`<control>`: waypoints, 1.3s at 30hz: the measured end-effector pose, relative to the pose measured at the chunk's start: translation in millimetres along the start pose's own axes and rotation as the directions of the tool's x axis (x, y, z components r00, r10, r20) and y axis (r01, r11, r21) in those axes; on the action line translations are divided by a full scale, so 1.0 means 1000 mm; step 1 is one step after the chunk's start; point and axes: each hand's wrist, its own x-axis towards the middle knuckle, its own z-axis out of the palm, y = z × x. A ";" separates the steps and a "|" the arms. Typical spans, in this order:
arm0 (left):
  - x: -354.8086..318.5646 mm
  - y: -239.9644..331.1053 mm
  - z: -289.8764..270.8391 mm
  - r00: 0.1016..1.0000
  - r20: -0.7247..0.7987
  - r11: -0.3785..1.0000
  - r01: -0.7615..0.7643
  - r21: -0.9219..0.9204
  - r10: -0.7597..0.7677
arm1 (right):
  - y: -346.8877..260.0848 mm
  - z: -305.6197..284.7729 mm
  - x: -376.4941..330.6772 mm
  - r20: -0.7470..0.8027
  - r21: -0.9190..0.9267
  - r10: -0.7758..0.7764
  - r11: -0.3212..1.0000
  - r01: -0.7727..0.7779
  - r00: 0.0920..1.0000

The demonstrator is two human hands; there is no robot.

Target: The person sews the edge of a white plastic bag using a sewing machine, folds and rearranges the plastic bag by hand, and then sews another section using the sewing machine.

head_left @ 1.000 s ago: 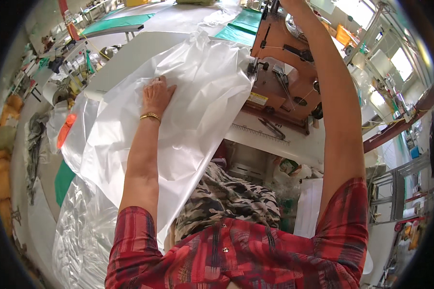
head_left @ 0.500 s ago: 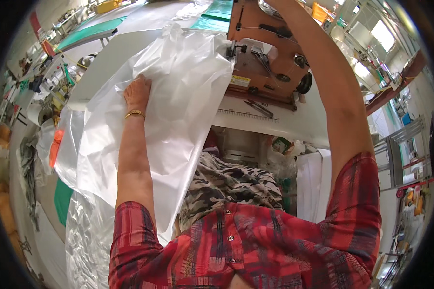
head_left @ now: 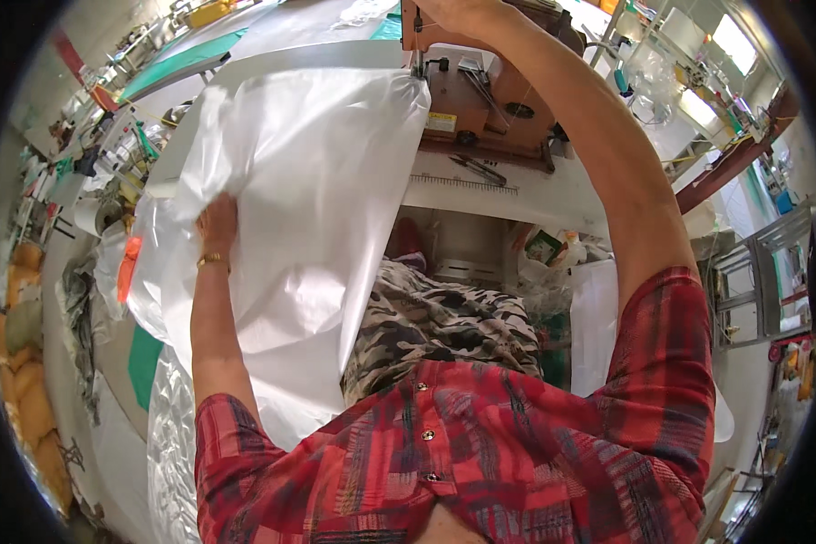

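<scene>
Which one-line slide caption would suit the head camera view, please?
Left hand on a wide, translucent white plastic sheet, right hand at the head of a glossy brown sewing machine.

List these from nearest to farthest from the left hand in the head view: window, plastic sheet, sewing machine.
From the left hand:
1. Plastic sheet: touching it.
2. Sewing machine: ahead, to the right.
3. Window: far right background.

I see open room above the plastic sheet, right of the left hand. Past the sheet's upper right, the brown sewing machine bars the way, a dark tool before it
</scene>
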 end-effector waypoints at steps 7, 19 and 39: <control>-0.131 0.020 0.040 0.919 0.258 0.939 -0.236 -0.249 0.300 | -0.064 -0.012 -0.119 -0.003 0.575 0.330 0.773 -0.269 0.944; -0.125 0.112 -0.168 0.985 -0.068 0.976 -0.167 -0.143 0.158 | -0.313 -0.010 -0.241 0.775 0.561 0.455 -0.177 -0.809 0.438; -0.218 0.016 -0.037 0.999 0.054 0.653 0.045 -0.756 -0.006 | -0.337 -0.016 -0.198 0.535 0.810 0.208 0.151 -0.567 0.819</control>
